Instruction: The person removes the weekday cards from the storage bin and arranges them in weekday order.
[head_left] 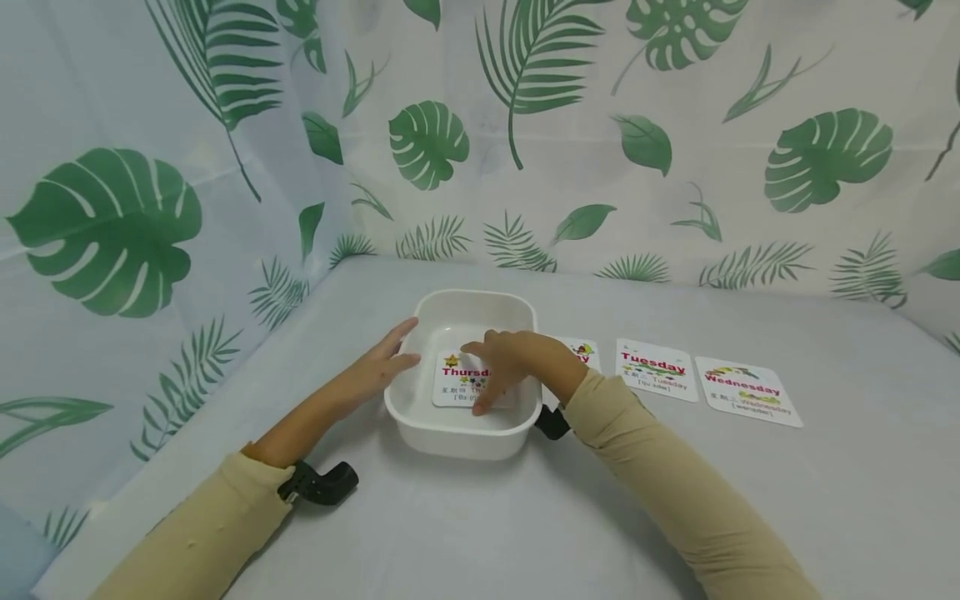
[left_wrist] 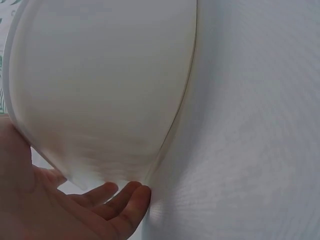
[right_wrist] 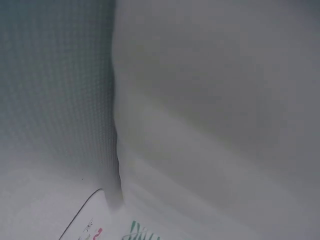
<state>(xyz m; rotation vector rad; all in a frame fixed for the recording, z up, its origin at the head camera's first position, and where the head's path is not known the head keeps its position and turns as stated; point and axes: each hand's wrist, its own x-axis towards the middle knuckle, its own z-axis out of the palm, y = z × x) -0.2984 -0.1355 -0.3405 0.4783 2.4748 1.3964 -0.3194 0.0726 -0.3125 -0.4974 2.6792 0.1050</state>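
While three cards lie in a row on the grey table (head_left: 450, 533), right of the white tub (head_left: 461, 447), I judge the work to be partway along. From here I read the Tuesday card (head_left: 654, 371) and the Wednesday card (head_left: 748, 392) as set out; a third card (head_left: 585, 352), nearest the tub, is mostly hidden behind my right arm, so I can't make out its word. The Thursday card (head_left: 456, 392) lies face up inside the tub, so that one is left, and whether more sit beneath it I cannot tell. My right hand (head_left: 513, 360) reaches over it, thumb and fingers apart; whether they pinch the card isn't clear. My left hand (head_left: 375, 368) is clamped on the tub's left side, thumb over the rim, fingers against the outer wall.
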